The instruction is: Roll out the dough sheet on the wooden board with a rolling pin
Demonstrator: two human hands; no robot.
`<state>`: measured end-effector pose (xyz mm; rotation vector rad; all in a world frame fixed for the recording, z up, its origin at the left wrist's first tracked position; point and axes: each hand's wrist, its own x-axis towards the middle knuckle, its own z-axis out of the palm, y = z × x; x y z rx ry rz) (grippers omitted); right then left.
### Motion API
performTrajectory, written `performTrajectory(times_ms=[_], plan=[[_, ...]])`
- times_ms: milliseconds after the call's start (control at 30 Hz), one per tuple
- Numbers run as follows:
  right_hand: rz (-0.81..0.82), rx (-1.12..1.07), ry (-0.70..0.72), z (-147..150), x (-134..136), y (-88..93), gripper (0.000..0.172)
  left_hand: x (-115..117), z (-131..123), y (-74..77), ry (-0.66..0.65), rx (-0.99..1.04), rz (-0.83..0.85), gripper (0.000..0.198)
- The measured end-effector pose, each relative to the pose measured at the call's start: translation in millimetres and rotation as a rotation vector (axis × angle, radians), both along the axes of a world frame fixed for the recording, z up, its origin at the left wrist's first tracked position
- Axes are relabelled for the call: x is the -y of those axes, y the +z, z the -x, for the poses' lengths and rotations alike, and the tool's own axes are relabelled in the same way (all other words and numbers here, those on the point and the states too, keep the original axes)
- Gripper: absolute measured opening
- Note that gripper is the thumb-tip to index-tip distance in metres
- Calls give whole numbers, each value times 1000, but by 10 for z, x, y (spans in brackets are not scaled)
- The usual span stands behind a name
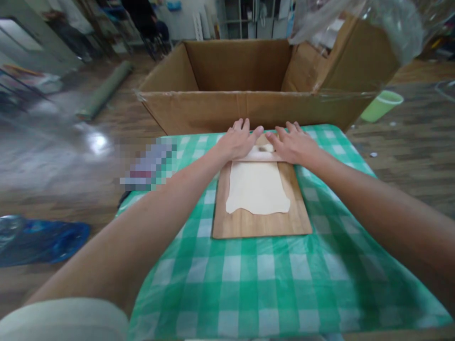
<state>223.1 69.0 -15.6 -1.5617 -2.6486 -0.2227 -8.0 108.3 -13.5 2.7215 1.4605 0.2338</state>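
A flat sheet of pale dough [258, 189] lies on a wooden board [261, 228], its near edge wavy. Across its far part rests a light rolling pin [262, 157]. My left hand [240, 139] presses on the pin's left end, palm down, fingers stretched forward and apart. On the right end lies my right hand [293, 142], also flat with fingers spread. Both thumbs point inward toward each other. A little dough shows beyond the pin, between the hands. The palms hide the pin's ends.
The board sits on a green-and-white checked tablecloth [227, 289]. Behind the table stands a large open cardboard box [213, 111] with clear plastic on its right. A blurred-out item [151, 163] lies at the left edge. A green cup [382, 105] and a blue plastic bottle [42, 239] are on the floor.
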Motion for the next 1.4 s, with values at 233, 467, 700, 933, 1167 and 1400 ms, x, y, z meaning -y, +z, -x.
performTrajectory(times_ms=[233, 467, 700, 933, 1167, 1400], plan=[[-26, -2, 42, 32, 70, 22, 69, 96, -41, 69, 38, -52, 41, 65], [-55, -162, -64, 82, 528, -37, 81, 700, -30, 33, 174, -8, -69, 91], [-60, -171, -84, 143, 1328, 1, 80, 1548, 31, -7, 147, 0, -109, 89], [-88, -133, -19, 65, 2042, 23, 80, 2372, 159, -23, 73, 8, -182, 83], [-68, -171, 25, 5, 2049, 19, 82, 2319, 174, -9, 76, -18, -167, 80], [37, -202, -19, 8, 1370, 45, 81, 1597, 153, 103, 53, -93, -10, 73]])
